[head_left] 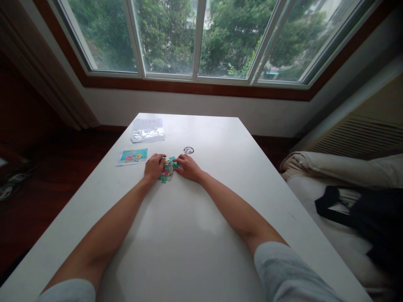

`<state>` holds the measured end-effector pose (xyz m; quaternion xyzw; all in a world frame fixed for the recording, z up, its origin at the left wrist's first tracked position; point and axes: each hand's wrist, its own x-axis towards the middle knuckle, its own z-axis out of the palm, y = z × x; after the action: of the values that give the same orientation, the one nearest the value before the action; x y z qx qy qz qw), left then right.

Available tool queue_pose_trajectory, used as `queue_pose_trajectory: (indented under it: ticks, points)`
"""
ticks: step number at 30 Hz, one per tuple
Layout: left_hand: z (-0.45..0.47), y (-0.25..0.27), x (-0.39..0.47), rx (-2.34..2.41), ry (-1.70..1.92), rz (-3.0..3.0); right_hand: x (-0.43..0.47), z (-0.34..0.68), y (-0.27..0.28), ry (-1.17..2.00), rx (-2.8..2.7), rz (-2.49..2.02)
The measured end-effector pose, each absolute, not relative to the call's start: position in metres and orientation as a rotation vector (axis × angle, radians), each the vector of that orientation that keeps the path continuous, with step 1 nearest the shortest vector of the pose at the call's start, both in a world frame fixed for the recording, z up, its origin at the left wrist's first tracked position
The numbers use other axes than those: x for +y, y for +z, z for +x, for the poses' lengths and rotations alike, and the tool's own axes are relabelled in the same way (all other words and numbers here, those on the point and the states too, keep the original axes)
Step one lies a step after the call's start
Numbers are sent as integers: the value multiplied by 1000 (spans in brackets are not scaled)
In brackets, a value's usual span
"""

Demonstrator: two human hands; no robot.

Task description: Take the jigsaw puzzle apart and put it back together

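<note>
On white table [189,235]; puzzle pieces [166,172]; window [166,37] beyond; reddish floor [63,180]

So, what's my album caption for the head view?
Left hand, right hand, colourful puzzle pieces between them on a white table.

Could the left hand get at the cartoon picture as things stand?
Likely yes: the cartoon picture lies left of the left hand, with no object between, though that hand is at the puzzle pieces.

- Table [189,235] is showing a smooth, glossy top.
- Near its far left corner, a plastic packet [147,131] is shining.
- Between its side edges, puzzle pieces [166,172] are looking like card, perhaps.
</note>
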<state>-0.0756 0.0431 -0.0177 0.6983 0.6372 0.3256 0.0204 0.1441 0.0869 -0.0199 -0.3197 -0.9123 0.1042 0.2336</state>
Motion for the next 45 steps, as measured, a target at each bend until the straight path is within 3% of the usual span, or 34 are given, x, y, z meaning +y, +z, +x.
queue_pose_trajectory:
  ticks: [22, 45]
  points:
    - [-77, -15, 47, 1936, 1577, 1920, 76, 138, -8, 95, -2596, -937]
    - [-70, -22, 47, 1643, 1112, 2154, 66, 129, -7, 32, -2376, -1390]
